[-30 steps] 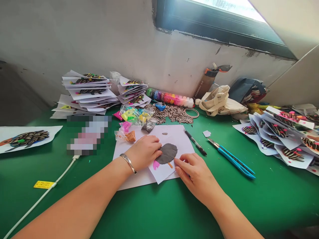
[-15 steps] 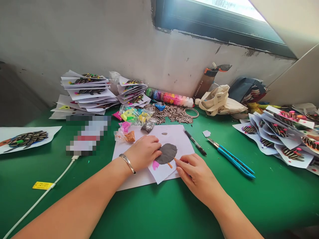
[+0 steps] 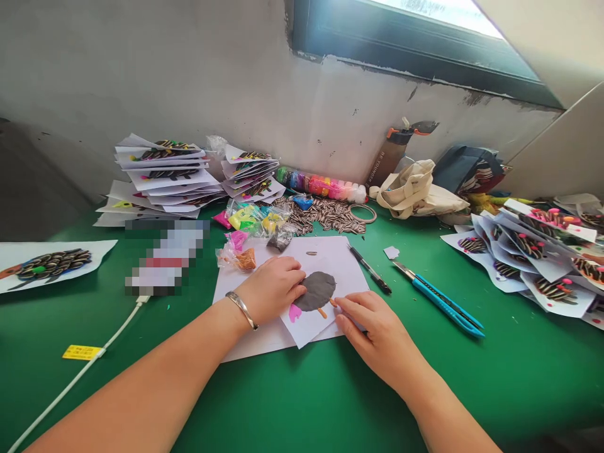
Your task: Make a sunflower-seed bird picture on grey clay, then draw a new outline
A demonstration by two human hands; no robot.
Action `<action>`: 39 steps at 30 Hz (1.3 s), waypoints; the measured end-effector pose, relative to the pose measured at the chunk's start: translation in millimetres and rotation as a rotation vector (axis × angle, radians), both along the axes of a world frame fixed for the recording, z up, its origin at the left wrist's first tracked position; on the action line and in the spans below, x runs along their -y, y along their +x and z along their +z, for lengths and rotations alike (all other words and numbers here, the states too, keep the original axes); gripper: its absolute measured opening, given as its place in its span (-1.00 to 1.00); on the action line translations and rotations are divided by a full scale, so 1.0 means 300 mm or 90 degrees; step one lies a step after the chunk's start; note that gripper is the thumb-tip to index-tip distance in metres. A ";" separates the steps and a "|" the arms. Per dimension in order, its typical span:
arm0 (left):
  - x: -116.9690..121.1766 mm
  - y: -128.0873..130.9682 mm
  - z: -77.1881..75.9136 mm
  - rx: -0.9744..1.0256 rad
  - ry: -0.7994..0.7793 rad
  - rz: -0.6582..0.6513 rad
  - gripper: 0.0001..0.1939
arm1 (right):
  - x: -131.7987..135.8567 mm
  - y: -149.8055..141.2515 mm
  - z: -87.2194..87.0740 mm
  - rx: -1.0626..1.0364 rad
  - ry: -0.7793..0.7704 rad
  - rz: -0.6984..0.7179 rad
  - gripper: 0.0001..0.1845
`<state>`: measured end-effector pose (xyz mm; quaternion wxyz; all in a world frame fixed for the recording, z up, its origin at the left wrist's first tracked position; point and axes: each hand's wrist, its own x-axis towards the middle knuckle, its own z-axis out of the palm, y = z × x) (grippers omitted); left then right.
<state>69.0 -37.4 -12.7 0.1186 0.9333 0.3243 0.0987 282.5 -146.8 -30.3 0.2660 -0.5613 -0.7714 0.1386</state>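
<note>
A flattened dark grey clay disc [image 3: 318, 291] lies on a small white paper [image 3: 301, 334] atop a larger white sheet [image 3: 337, 248]. Below the disc sit a pink clay piece [image 3: 295, 313] and a short orange clay strip [image 3: 322, 313]; a second orange clay strip [image 3: 333, 302] is at its lower right edge. My left hand [image 3: 278, 289], with a silver bangle at the wrist, lies over the paper, fingertips at the disc's left edge. My right hand [image 3: 365, 321] touches the second orange strip with the index fingertip, its thumb apart below.
Beyond the sheet are bagged clay pieces [image 3: 245, 258] and striped seeds [image 3: 325, 216]. A pen [image 3: 370, 269] and a blue utility knife [image 3: 443, 302] lie to the right. Stacks of seed-decorated papers [image 3: 165, 179] stand left and right [image 3: 528, 251]. A white cable [image 3: 70, 387] crosses the left side.
My right hand has shifted slightly right, its thumb and index finger a little farther apart, exposing more of the orange strip. My left hand stays in place.
</note>
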 end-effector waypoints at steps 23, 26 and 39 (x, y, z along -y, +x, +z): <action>-0.055 -0.040 -0.039 0.072 0.045 -0.006 -0.72 | -0.377 0.006 0.089 0.001 -0.043 -0.128 -0.71; -0.053 -0.041 -0.037 0.047 0.048 -0.031 -0.71 | -0.431 -0.019 0.088 0.045 -0.036 -0.109 -0.69; -0.060 -0.038 -0.044 0.166 0.077 -0.001 -0.70 | -0.489 -0.115 0.027 0.258 -0.017 -0.018 -0.81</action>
